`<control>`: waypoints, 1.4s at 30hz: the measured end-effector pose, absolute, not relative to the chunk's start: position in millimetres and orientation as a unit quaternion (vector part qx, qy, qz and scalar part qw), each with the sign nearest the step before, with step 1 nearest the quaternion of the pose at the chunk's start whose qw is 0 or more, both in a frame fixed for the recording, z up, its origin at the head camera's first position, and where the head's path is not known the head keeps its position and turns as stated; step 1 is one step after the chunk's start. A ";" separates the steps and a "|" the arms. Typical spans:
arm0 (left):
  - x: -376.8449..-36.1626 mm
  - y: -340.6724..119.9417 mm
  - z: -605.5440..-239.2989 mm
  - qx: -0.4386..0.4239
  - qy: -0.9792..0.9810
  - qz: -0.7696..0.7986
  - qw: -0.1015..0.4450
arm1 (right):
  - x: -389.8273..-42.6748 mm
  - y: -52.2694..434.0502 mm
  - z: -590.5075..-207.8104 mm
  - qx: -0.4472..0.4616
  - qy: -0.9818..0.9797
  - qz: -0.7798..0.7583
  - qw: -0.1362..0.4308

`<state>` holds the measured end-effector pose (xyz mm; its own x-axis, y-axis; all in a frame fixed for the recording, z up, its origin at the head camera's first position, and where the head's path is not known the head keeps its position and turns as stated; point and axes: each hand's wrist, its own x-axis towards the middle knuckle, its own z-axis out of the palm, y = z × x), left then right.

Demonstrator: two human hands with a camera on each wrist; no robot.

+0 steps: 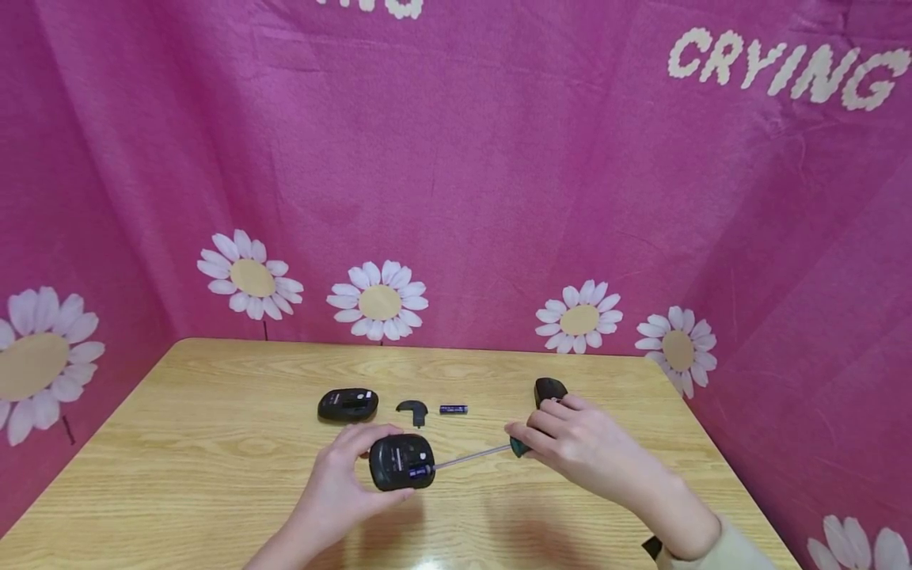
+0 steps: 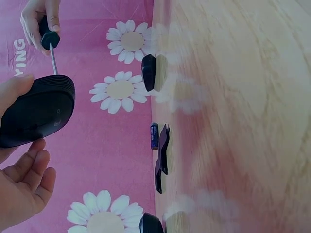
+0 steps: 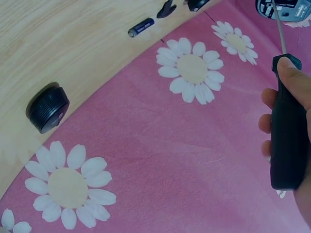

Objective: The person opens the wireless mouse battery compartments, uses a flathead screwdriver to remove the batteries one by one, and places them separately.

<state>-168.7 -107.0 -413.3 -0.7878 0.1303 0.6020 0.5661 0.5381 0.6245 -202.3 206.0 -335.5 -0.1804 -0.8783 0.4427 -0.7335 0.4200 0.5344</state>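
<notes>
near the front edge of the tabletop point(image 1: 214, 475), the left hand point(image 1: 335, 491) holds an upturned black mouse point(image 1: 401, 461) with fingers curled round it, while the right hand point(image 1: 577, 443) grips a screwdriver point(image 1: 484, 454) whose tip meets the mouse's underside.

This looks like a makeshift recording corner rather than a real workshop or office. A pink cloth backdrop point(image 1: 456, 174) printed with white daisies point(image 1: 378, 301) and the word "CRYING" at the upper right of the frame closes in a small light-wood desk point(image 1: 214, 443) on three sides, hiding the room behind it. No other furniture shows.
</notes>
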 end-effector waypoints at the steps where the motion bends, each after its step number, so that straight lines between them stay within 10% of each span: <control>1: -168.8 -106.7 -414.1 -0.211 -0.840 -0.430 0.255 | -201.9 205.4 -335.3 0.530 -0.761 -0.102 0.360; 42: -167.5 -100.8 -414.9 -0.192 -0.848 -0.402 0.288 | -192.1 199.3 -329.9 0.520 -0.770 -0.122 0.350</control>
<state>-167.5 -100.8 -414.9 -0.7606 0.0948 0.6422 0.5575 0.6023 0.5714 -192.1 199.3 -329.9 -0.2142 -0.8852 0.4131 -0.7147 0.4303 0.5515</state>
